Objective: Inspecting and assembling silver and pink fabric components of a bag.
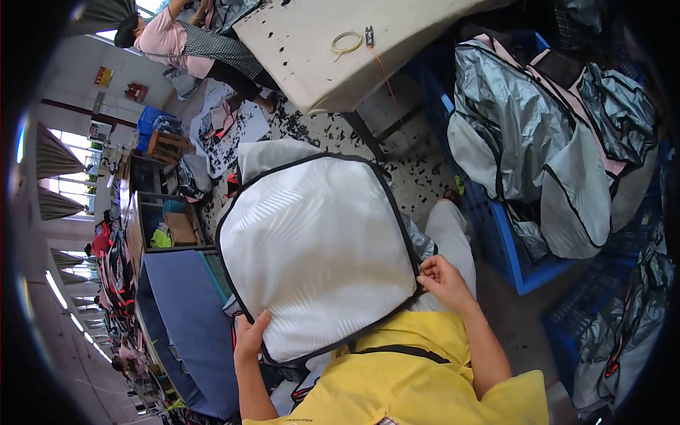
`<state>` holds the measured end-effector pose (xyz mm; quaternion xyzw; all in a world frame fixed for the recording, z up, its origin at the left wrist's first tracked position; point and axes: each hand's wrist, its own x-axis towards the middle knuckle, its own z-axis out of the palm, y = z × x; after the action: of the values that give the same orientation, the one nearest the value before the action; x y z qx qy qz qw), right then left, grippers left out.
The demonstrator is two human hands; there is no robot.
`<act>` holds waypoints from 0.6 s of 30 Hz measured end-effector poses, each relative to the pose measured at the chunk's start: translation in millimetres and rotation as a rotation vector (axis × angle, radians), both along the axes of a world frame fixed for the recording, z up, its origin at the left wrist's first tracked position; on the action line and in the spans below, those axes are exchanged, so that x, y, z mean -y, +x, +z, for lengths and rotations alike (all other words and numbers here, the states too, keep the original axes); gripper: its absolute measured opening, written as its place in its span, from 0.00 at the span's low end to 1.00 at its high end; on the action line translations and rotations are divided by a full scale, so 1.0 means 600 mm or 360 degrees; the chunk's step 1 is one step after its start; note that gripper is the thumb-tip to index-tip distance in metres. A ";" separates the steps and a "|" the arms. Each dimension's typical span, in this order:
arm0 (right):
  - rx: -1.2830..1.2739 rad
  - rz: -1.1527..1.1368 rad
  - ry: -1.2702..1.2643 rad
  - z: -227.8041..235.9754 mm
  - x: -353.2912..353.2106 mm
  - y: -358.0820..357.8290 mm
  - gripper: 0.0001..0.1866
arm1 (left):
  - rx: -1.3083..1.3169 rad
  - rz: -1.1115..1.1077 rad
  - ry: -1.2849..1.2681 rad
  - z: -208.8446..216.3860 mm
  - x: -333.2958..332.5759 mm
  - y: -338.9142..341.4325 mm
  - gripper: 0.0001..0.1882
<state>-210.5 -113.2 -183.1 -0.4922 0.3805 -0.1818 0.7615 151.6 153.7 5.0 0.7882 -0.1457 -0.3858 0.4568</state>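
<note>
A large white, slightly shiny panel (319,248) with rounded corners and black edge binding is spread out in front of me, over my lap. At its lower left corner my left hand (251,336) grips the edge, with the thumb on the white face and the other fingers mostly hidden. My right hand (443,282) pinches the black binding at the right edge between thumb and fingertips. Behind the far edge of the panel, a greyish-white piece of fabric (280,152) sticks out. Silver fabric (419,239) shows partly beyond the panel's right side.
A pale table (304,57) ahead bears a tape roll (347,42) and thread snips (369,37) on an orange cord. On the right, a blue crate (520,273) holds silver pieces (513,106). Black scraps (333,134) litter the floor. Another person (184,49) stands far left.
</note>
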 end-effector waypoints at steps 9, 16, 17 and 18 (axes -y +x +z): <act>-0.0362 -0.0272 -0.0581 0.024 -0.040 0.020 0.18 | 0.0001 0.0075 -0.0003 -0.015 0.004 -0.015 0.26; -0.0338 -0.0580 -0.0843 0.046 -0.012 0.086 0.18 | 0.0150 0.0340 -0.0038 -0.020 -0.009 -0.030 0.26; -0.0359 -0.0571 -0.0812 0.052 -0.009 0.088 0.17 | 0.0040 0.0303 -0.0148 -0.018 0.000 -0.035 0.27; -0.0363 -0.0558 -0.0787 0.057 -0.006 0.090 0.16 | -0.0058 0.0275 -0.0266 -0.016 0.005 -0.036 0.28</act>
<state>-156.3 -109.8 -149.0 -0.6064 0.4868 -0.3409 0.5283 129.7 150.8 -4.7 0.7498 -0.1005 -0.3458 0.5551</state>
